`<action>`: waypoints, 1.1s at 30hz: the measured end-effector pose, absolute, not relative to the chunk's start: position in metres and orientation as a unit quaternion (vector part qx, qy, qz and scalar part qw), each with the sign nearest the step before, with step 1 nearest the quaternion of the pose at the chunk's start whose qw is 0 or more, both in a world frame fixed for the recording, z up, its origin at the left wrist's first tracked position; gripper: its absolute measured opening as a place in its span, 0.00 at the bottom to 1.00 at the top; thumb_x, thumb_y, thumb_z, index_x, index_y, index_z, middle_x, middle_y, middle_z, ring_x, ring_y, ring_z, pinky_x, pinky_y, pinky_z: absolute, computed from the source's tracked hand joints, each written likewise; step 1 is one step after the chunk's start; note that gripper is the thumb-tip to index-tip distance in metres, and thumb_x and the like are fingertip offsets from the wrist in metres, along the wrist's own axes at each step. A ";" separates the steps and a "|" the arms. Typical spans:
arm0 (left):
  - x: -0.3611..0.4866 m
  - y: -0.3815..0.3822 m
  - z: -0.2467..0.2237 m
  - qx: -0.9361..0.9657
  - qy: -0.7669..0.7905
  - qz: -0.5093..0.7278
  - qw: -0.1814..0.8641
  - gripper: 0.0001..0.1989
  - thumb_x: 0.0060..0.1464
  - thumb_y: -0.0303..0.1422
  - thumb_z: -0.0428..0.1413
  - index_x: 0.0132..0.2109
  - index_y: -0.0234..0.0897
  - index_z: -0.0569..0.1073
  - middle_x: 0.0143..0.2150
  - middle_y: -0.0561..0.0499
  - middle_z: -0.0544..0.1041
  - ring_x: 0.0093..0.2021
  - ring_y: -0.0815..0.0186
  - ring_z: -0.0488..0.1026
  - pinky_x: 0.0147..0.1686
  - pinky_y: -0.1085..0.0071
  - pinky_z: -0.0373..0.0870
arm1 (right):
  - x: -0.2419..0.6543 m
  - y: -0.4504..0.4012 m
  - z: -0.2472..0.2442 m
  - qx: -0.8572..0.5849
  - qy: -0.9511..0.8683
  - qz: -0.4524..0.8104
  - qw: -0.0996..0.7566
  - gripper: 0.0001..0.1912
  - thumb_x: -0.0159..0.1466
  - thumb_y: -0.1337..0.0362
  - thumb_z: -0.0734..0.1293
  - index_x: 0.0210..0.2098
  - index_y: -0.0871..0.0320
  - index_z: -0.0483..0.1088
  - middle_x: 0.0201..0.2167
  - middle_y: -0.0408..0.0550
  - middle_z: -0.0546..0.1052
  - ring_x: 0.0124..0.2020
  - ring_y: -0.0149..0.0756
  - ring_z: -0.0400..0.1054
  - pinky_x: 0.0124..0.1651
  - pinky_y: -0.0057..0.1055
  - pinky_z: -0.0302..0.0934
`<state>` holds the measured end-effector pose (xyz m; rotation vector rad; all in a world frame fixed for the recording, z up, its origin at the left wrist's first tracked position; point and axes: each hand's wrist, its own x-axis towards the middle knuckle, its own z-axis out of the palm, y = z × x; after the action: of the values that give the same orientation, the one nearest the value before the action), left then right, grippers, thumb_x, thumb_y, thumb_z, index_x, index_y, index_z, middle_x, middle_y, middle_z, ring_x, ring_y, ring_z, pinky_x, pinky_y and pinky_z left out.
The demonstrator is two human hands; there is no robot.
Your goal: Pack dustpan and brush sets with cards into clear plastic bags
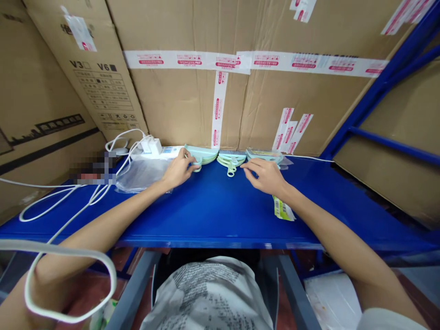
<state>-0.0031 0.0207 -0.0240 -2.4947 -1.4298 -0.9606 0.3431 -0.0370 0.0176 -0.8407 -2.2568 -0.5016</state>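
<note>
My left hand (179, 170) is at the left end of the row, with bent fingers and thumb closed around the handle end of a light green dustpan (206, 153) in a small stack. My right hand (265, 175) hovers at the right, palm down, its fingers bent and somewhat apart, with nothing visible between them. Its fingertips are near a middle stack of pale green and blue toothed pieces with ring handles (231, 161). Behind that hand lies a pale blue-green stack (263, 156), partly hidden by my fingers.
Clear plastic bags (142, 176) lie left on the blue table (206, 215), before a white power strip (172, 151) with plugs. White cables (92, 199) loop over the left side. A yellow-green label packet (282, 208) lies under my right forearm. Taped cardboard (182, 105) stands behind.
</note>
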 end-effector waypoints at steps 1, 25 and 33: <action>-0.003 0.021 -0.023 -0.815 -0.470 -0.333 0.066 0.12 0.69 0.38 0.54 0.44 0.35 0.78 0.52 0.41 0.68 0.41 0.58 0.75 0.48 0.58 0.75 | 0.346 -0.034 0.017 -0.324 -0.862 -0.179 0.346 0.14 0.74 0.66 0.62 0.44 0.58 0.81 0.39 0.51 0.85 0.38 0.42 0.80 0.40 0.35 0.68; 0.097 -0.180 -0.032 -0.897 -0.093 -0.344 0.262 0.10 0.68 0.25 0.56 0.35 0.30 0.74 0.39 0.42 0.77 0.26 0.64 0.72 0.22 0.65 0.70 | 0.390 -0.008 0.031 -0.410 -0.631 0.302 0.586 0.27 0.60 0.46 0.76 0.51 0.51 0.67 0.38 0.44 0.78 0.26 0.35 0.75 0.24 0.35 0.75; 0.127 -0.157 -0.040 -0.911 -0.189 -0.357 0.085 0.12 0.75 0.33 0.51 0.43 0.32 0.75 0.46 0.42 0.76 0.29 0.67 0.75 0.21 0.71 0.68 | 0.392 -0.019 0.031 -0.429 -0.630 0.244 0.599 0.22 0.60 0.53 0.72 0.51 0.52 0.69 0.33 0.41 0.79 0.25 0.33 0.72 0.22 0.28 0.69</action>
<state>0.1266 -0.1573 -0.0397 -2.7167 -0.5631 -1.0644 0.3917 -0.0191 0.0311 -0.9950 -1.4609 0.5659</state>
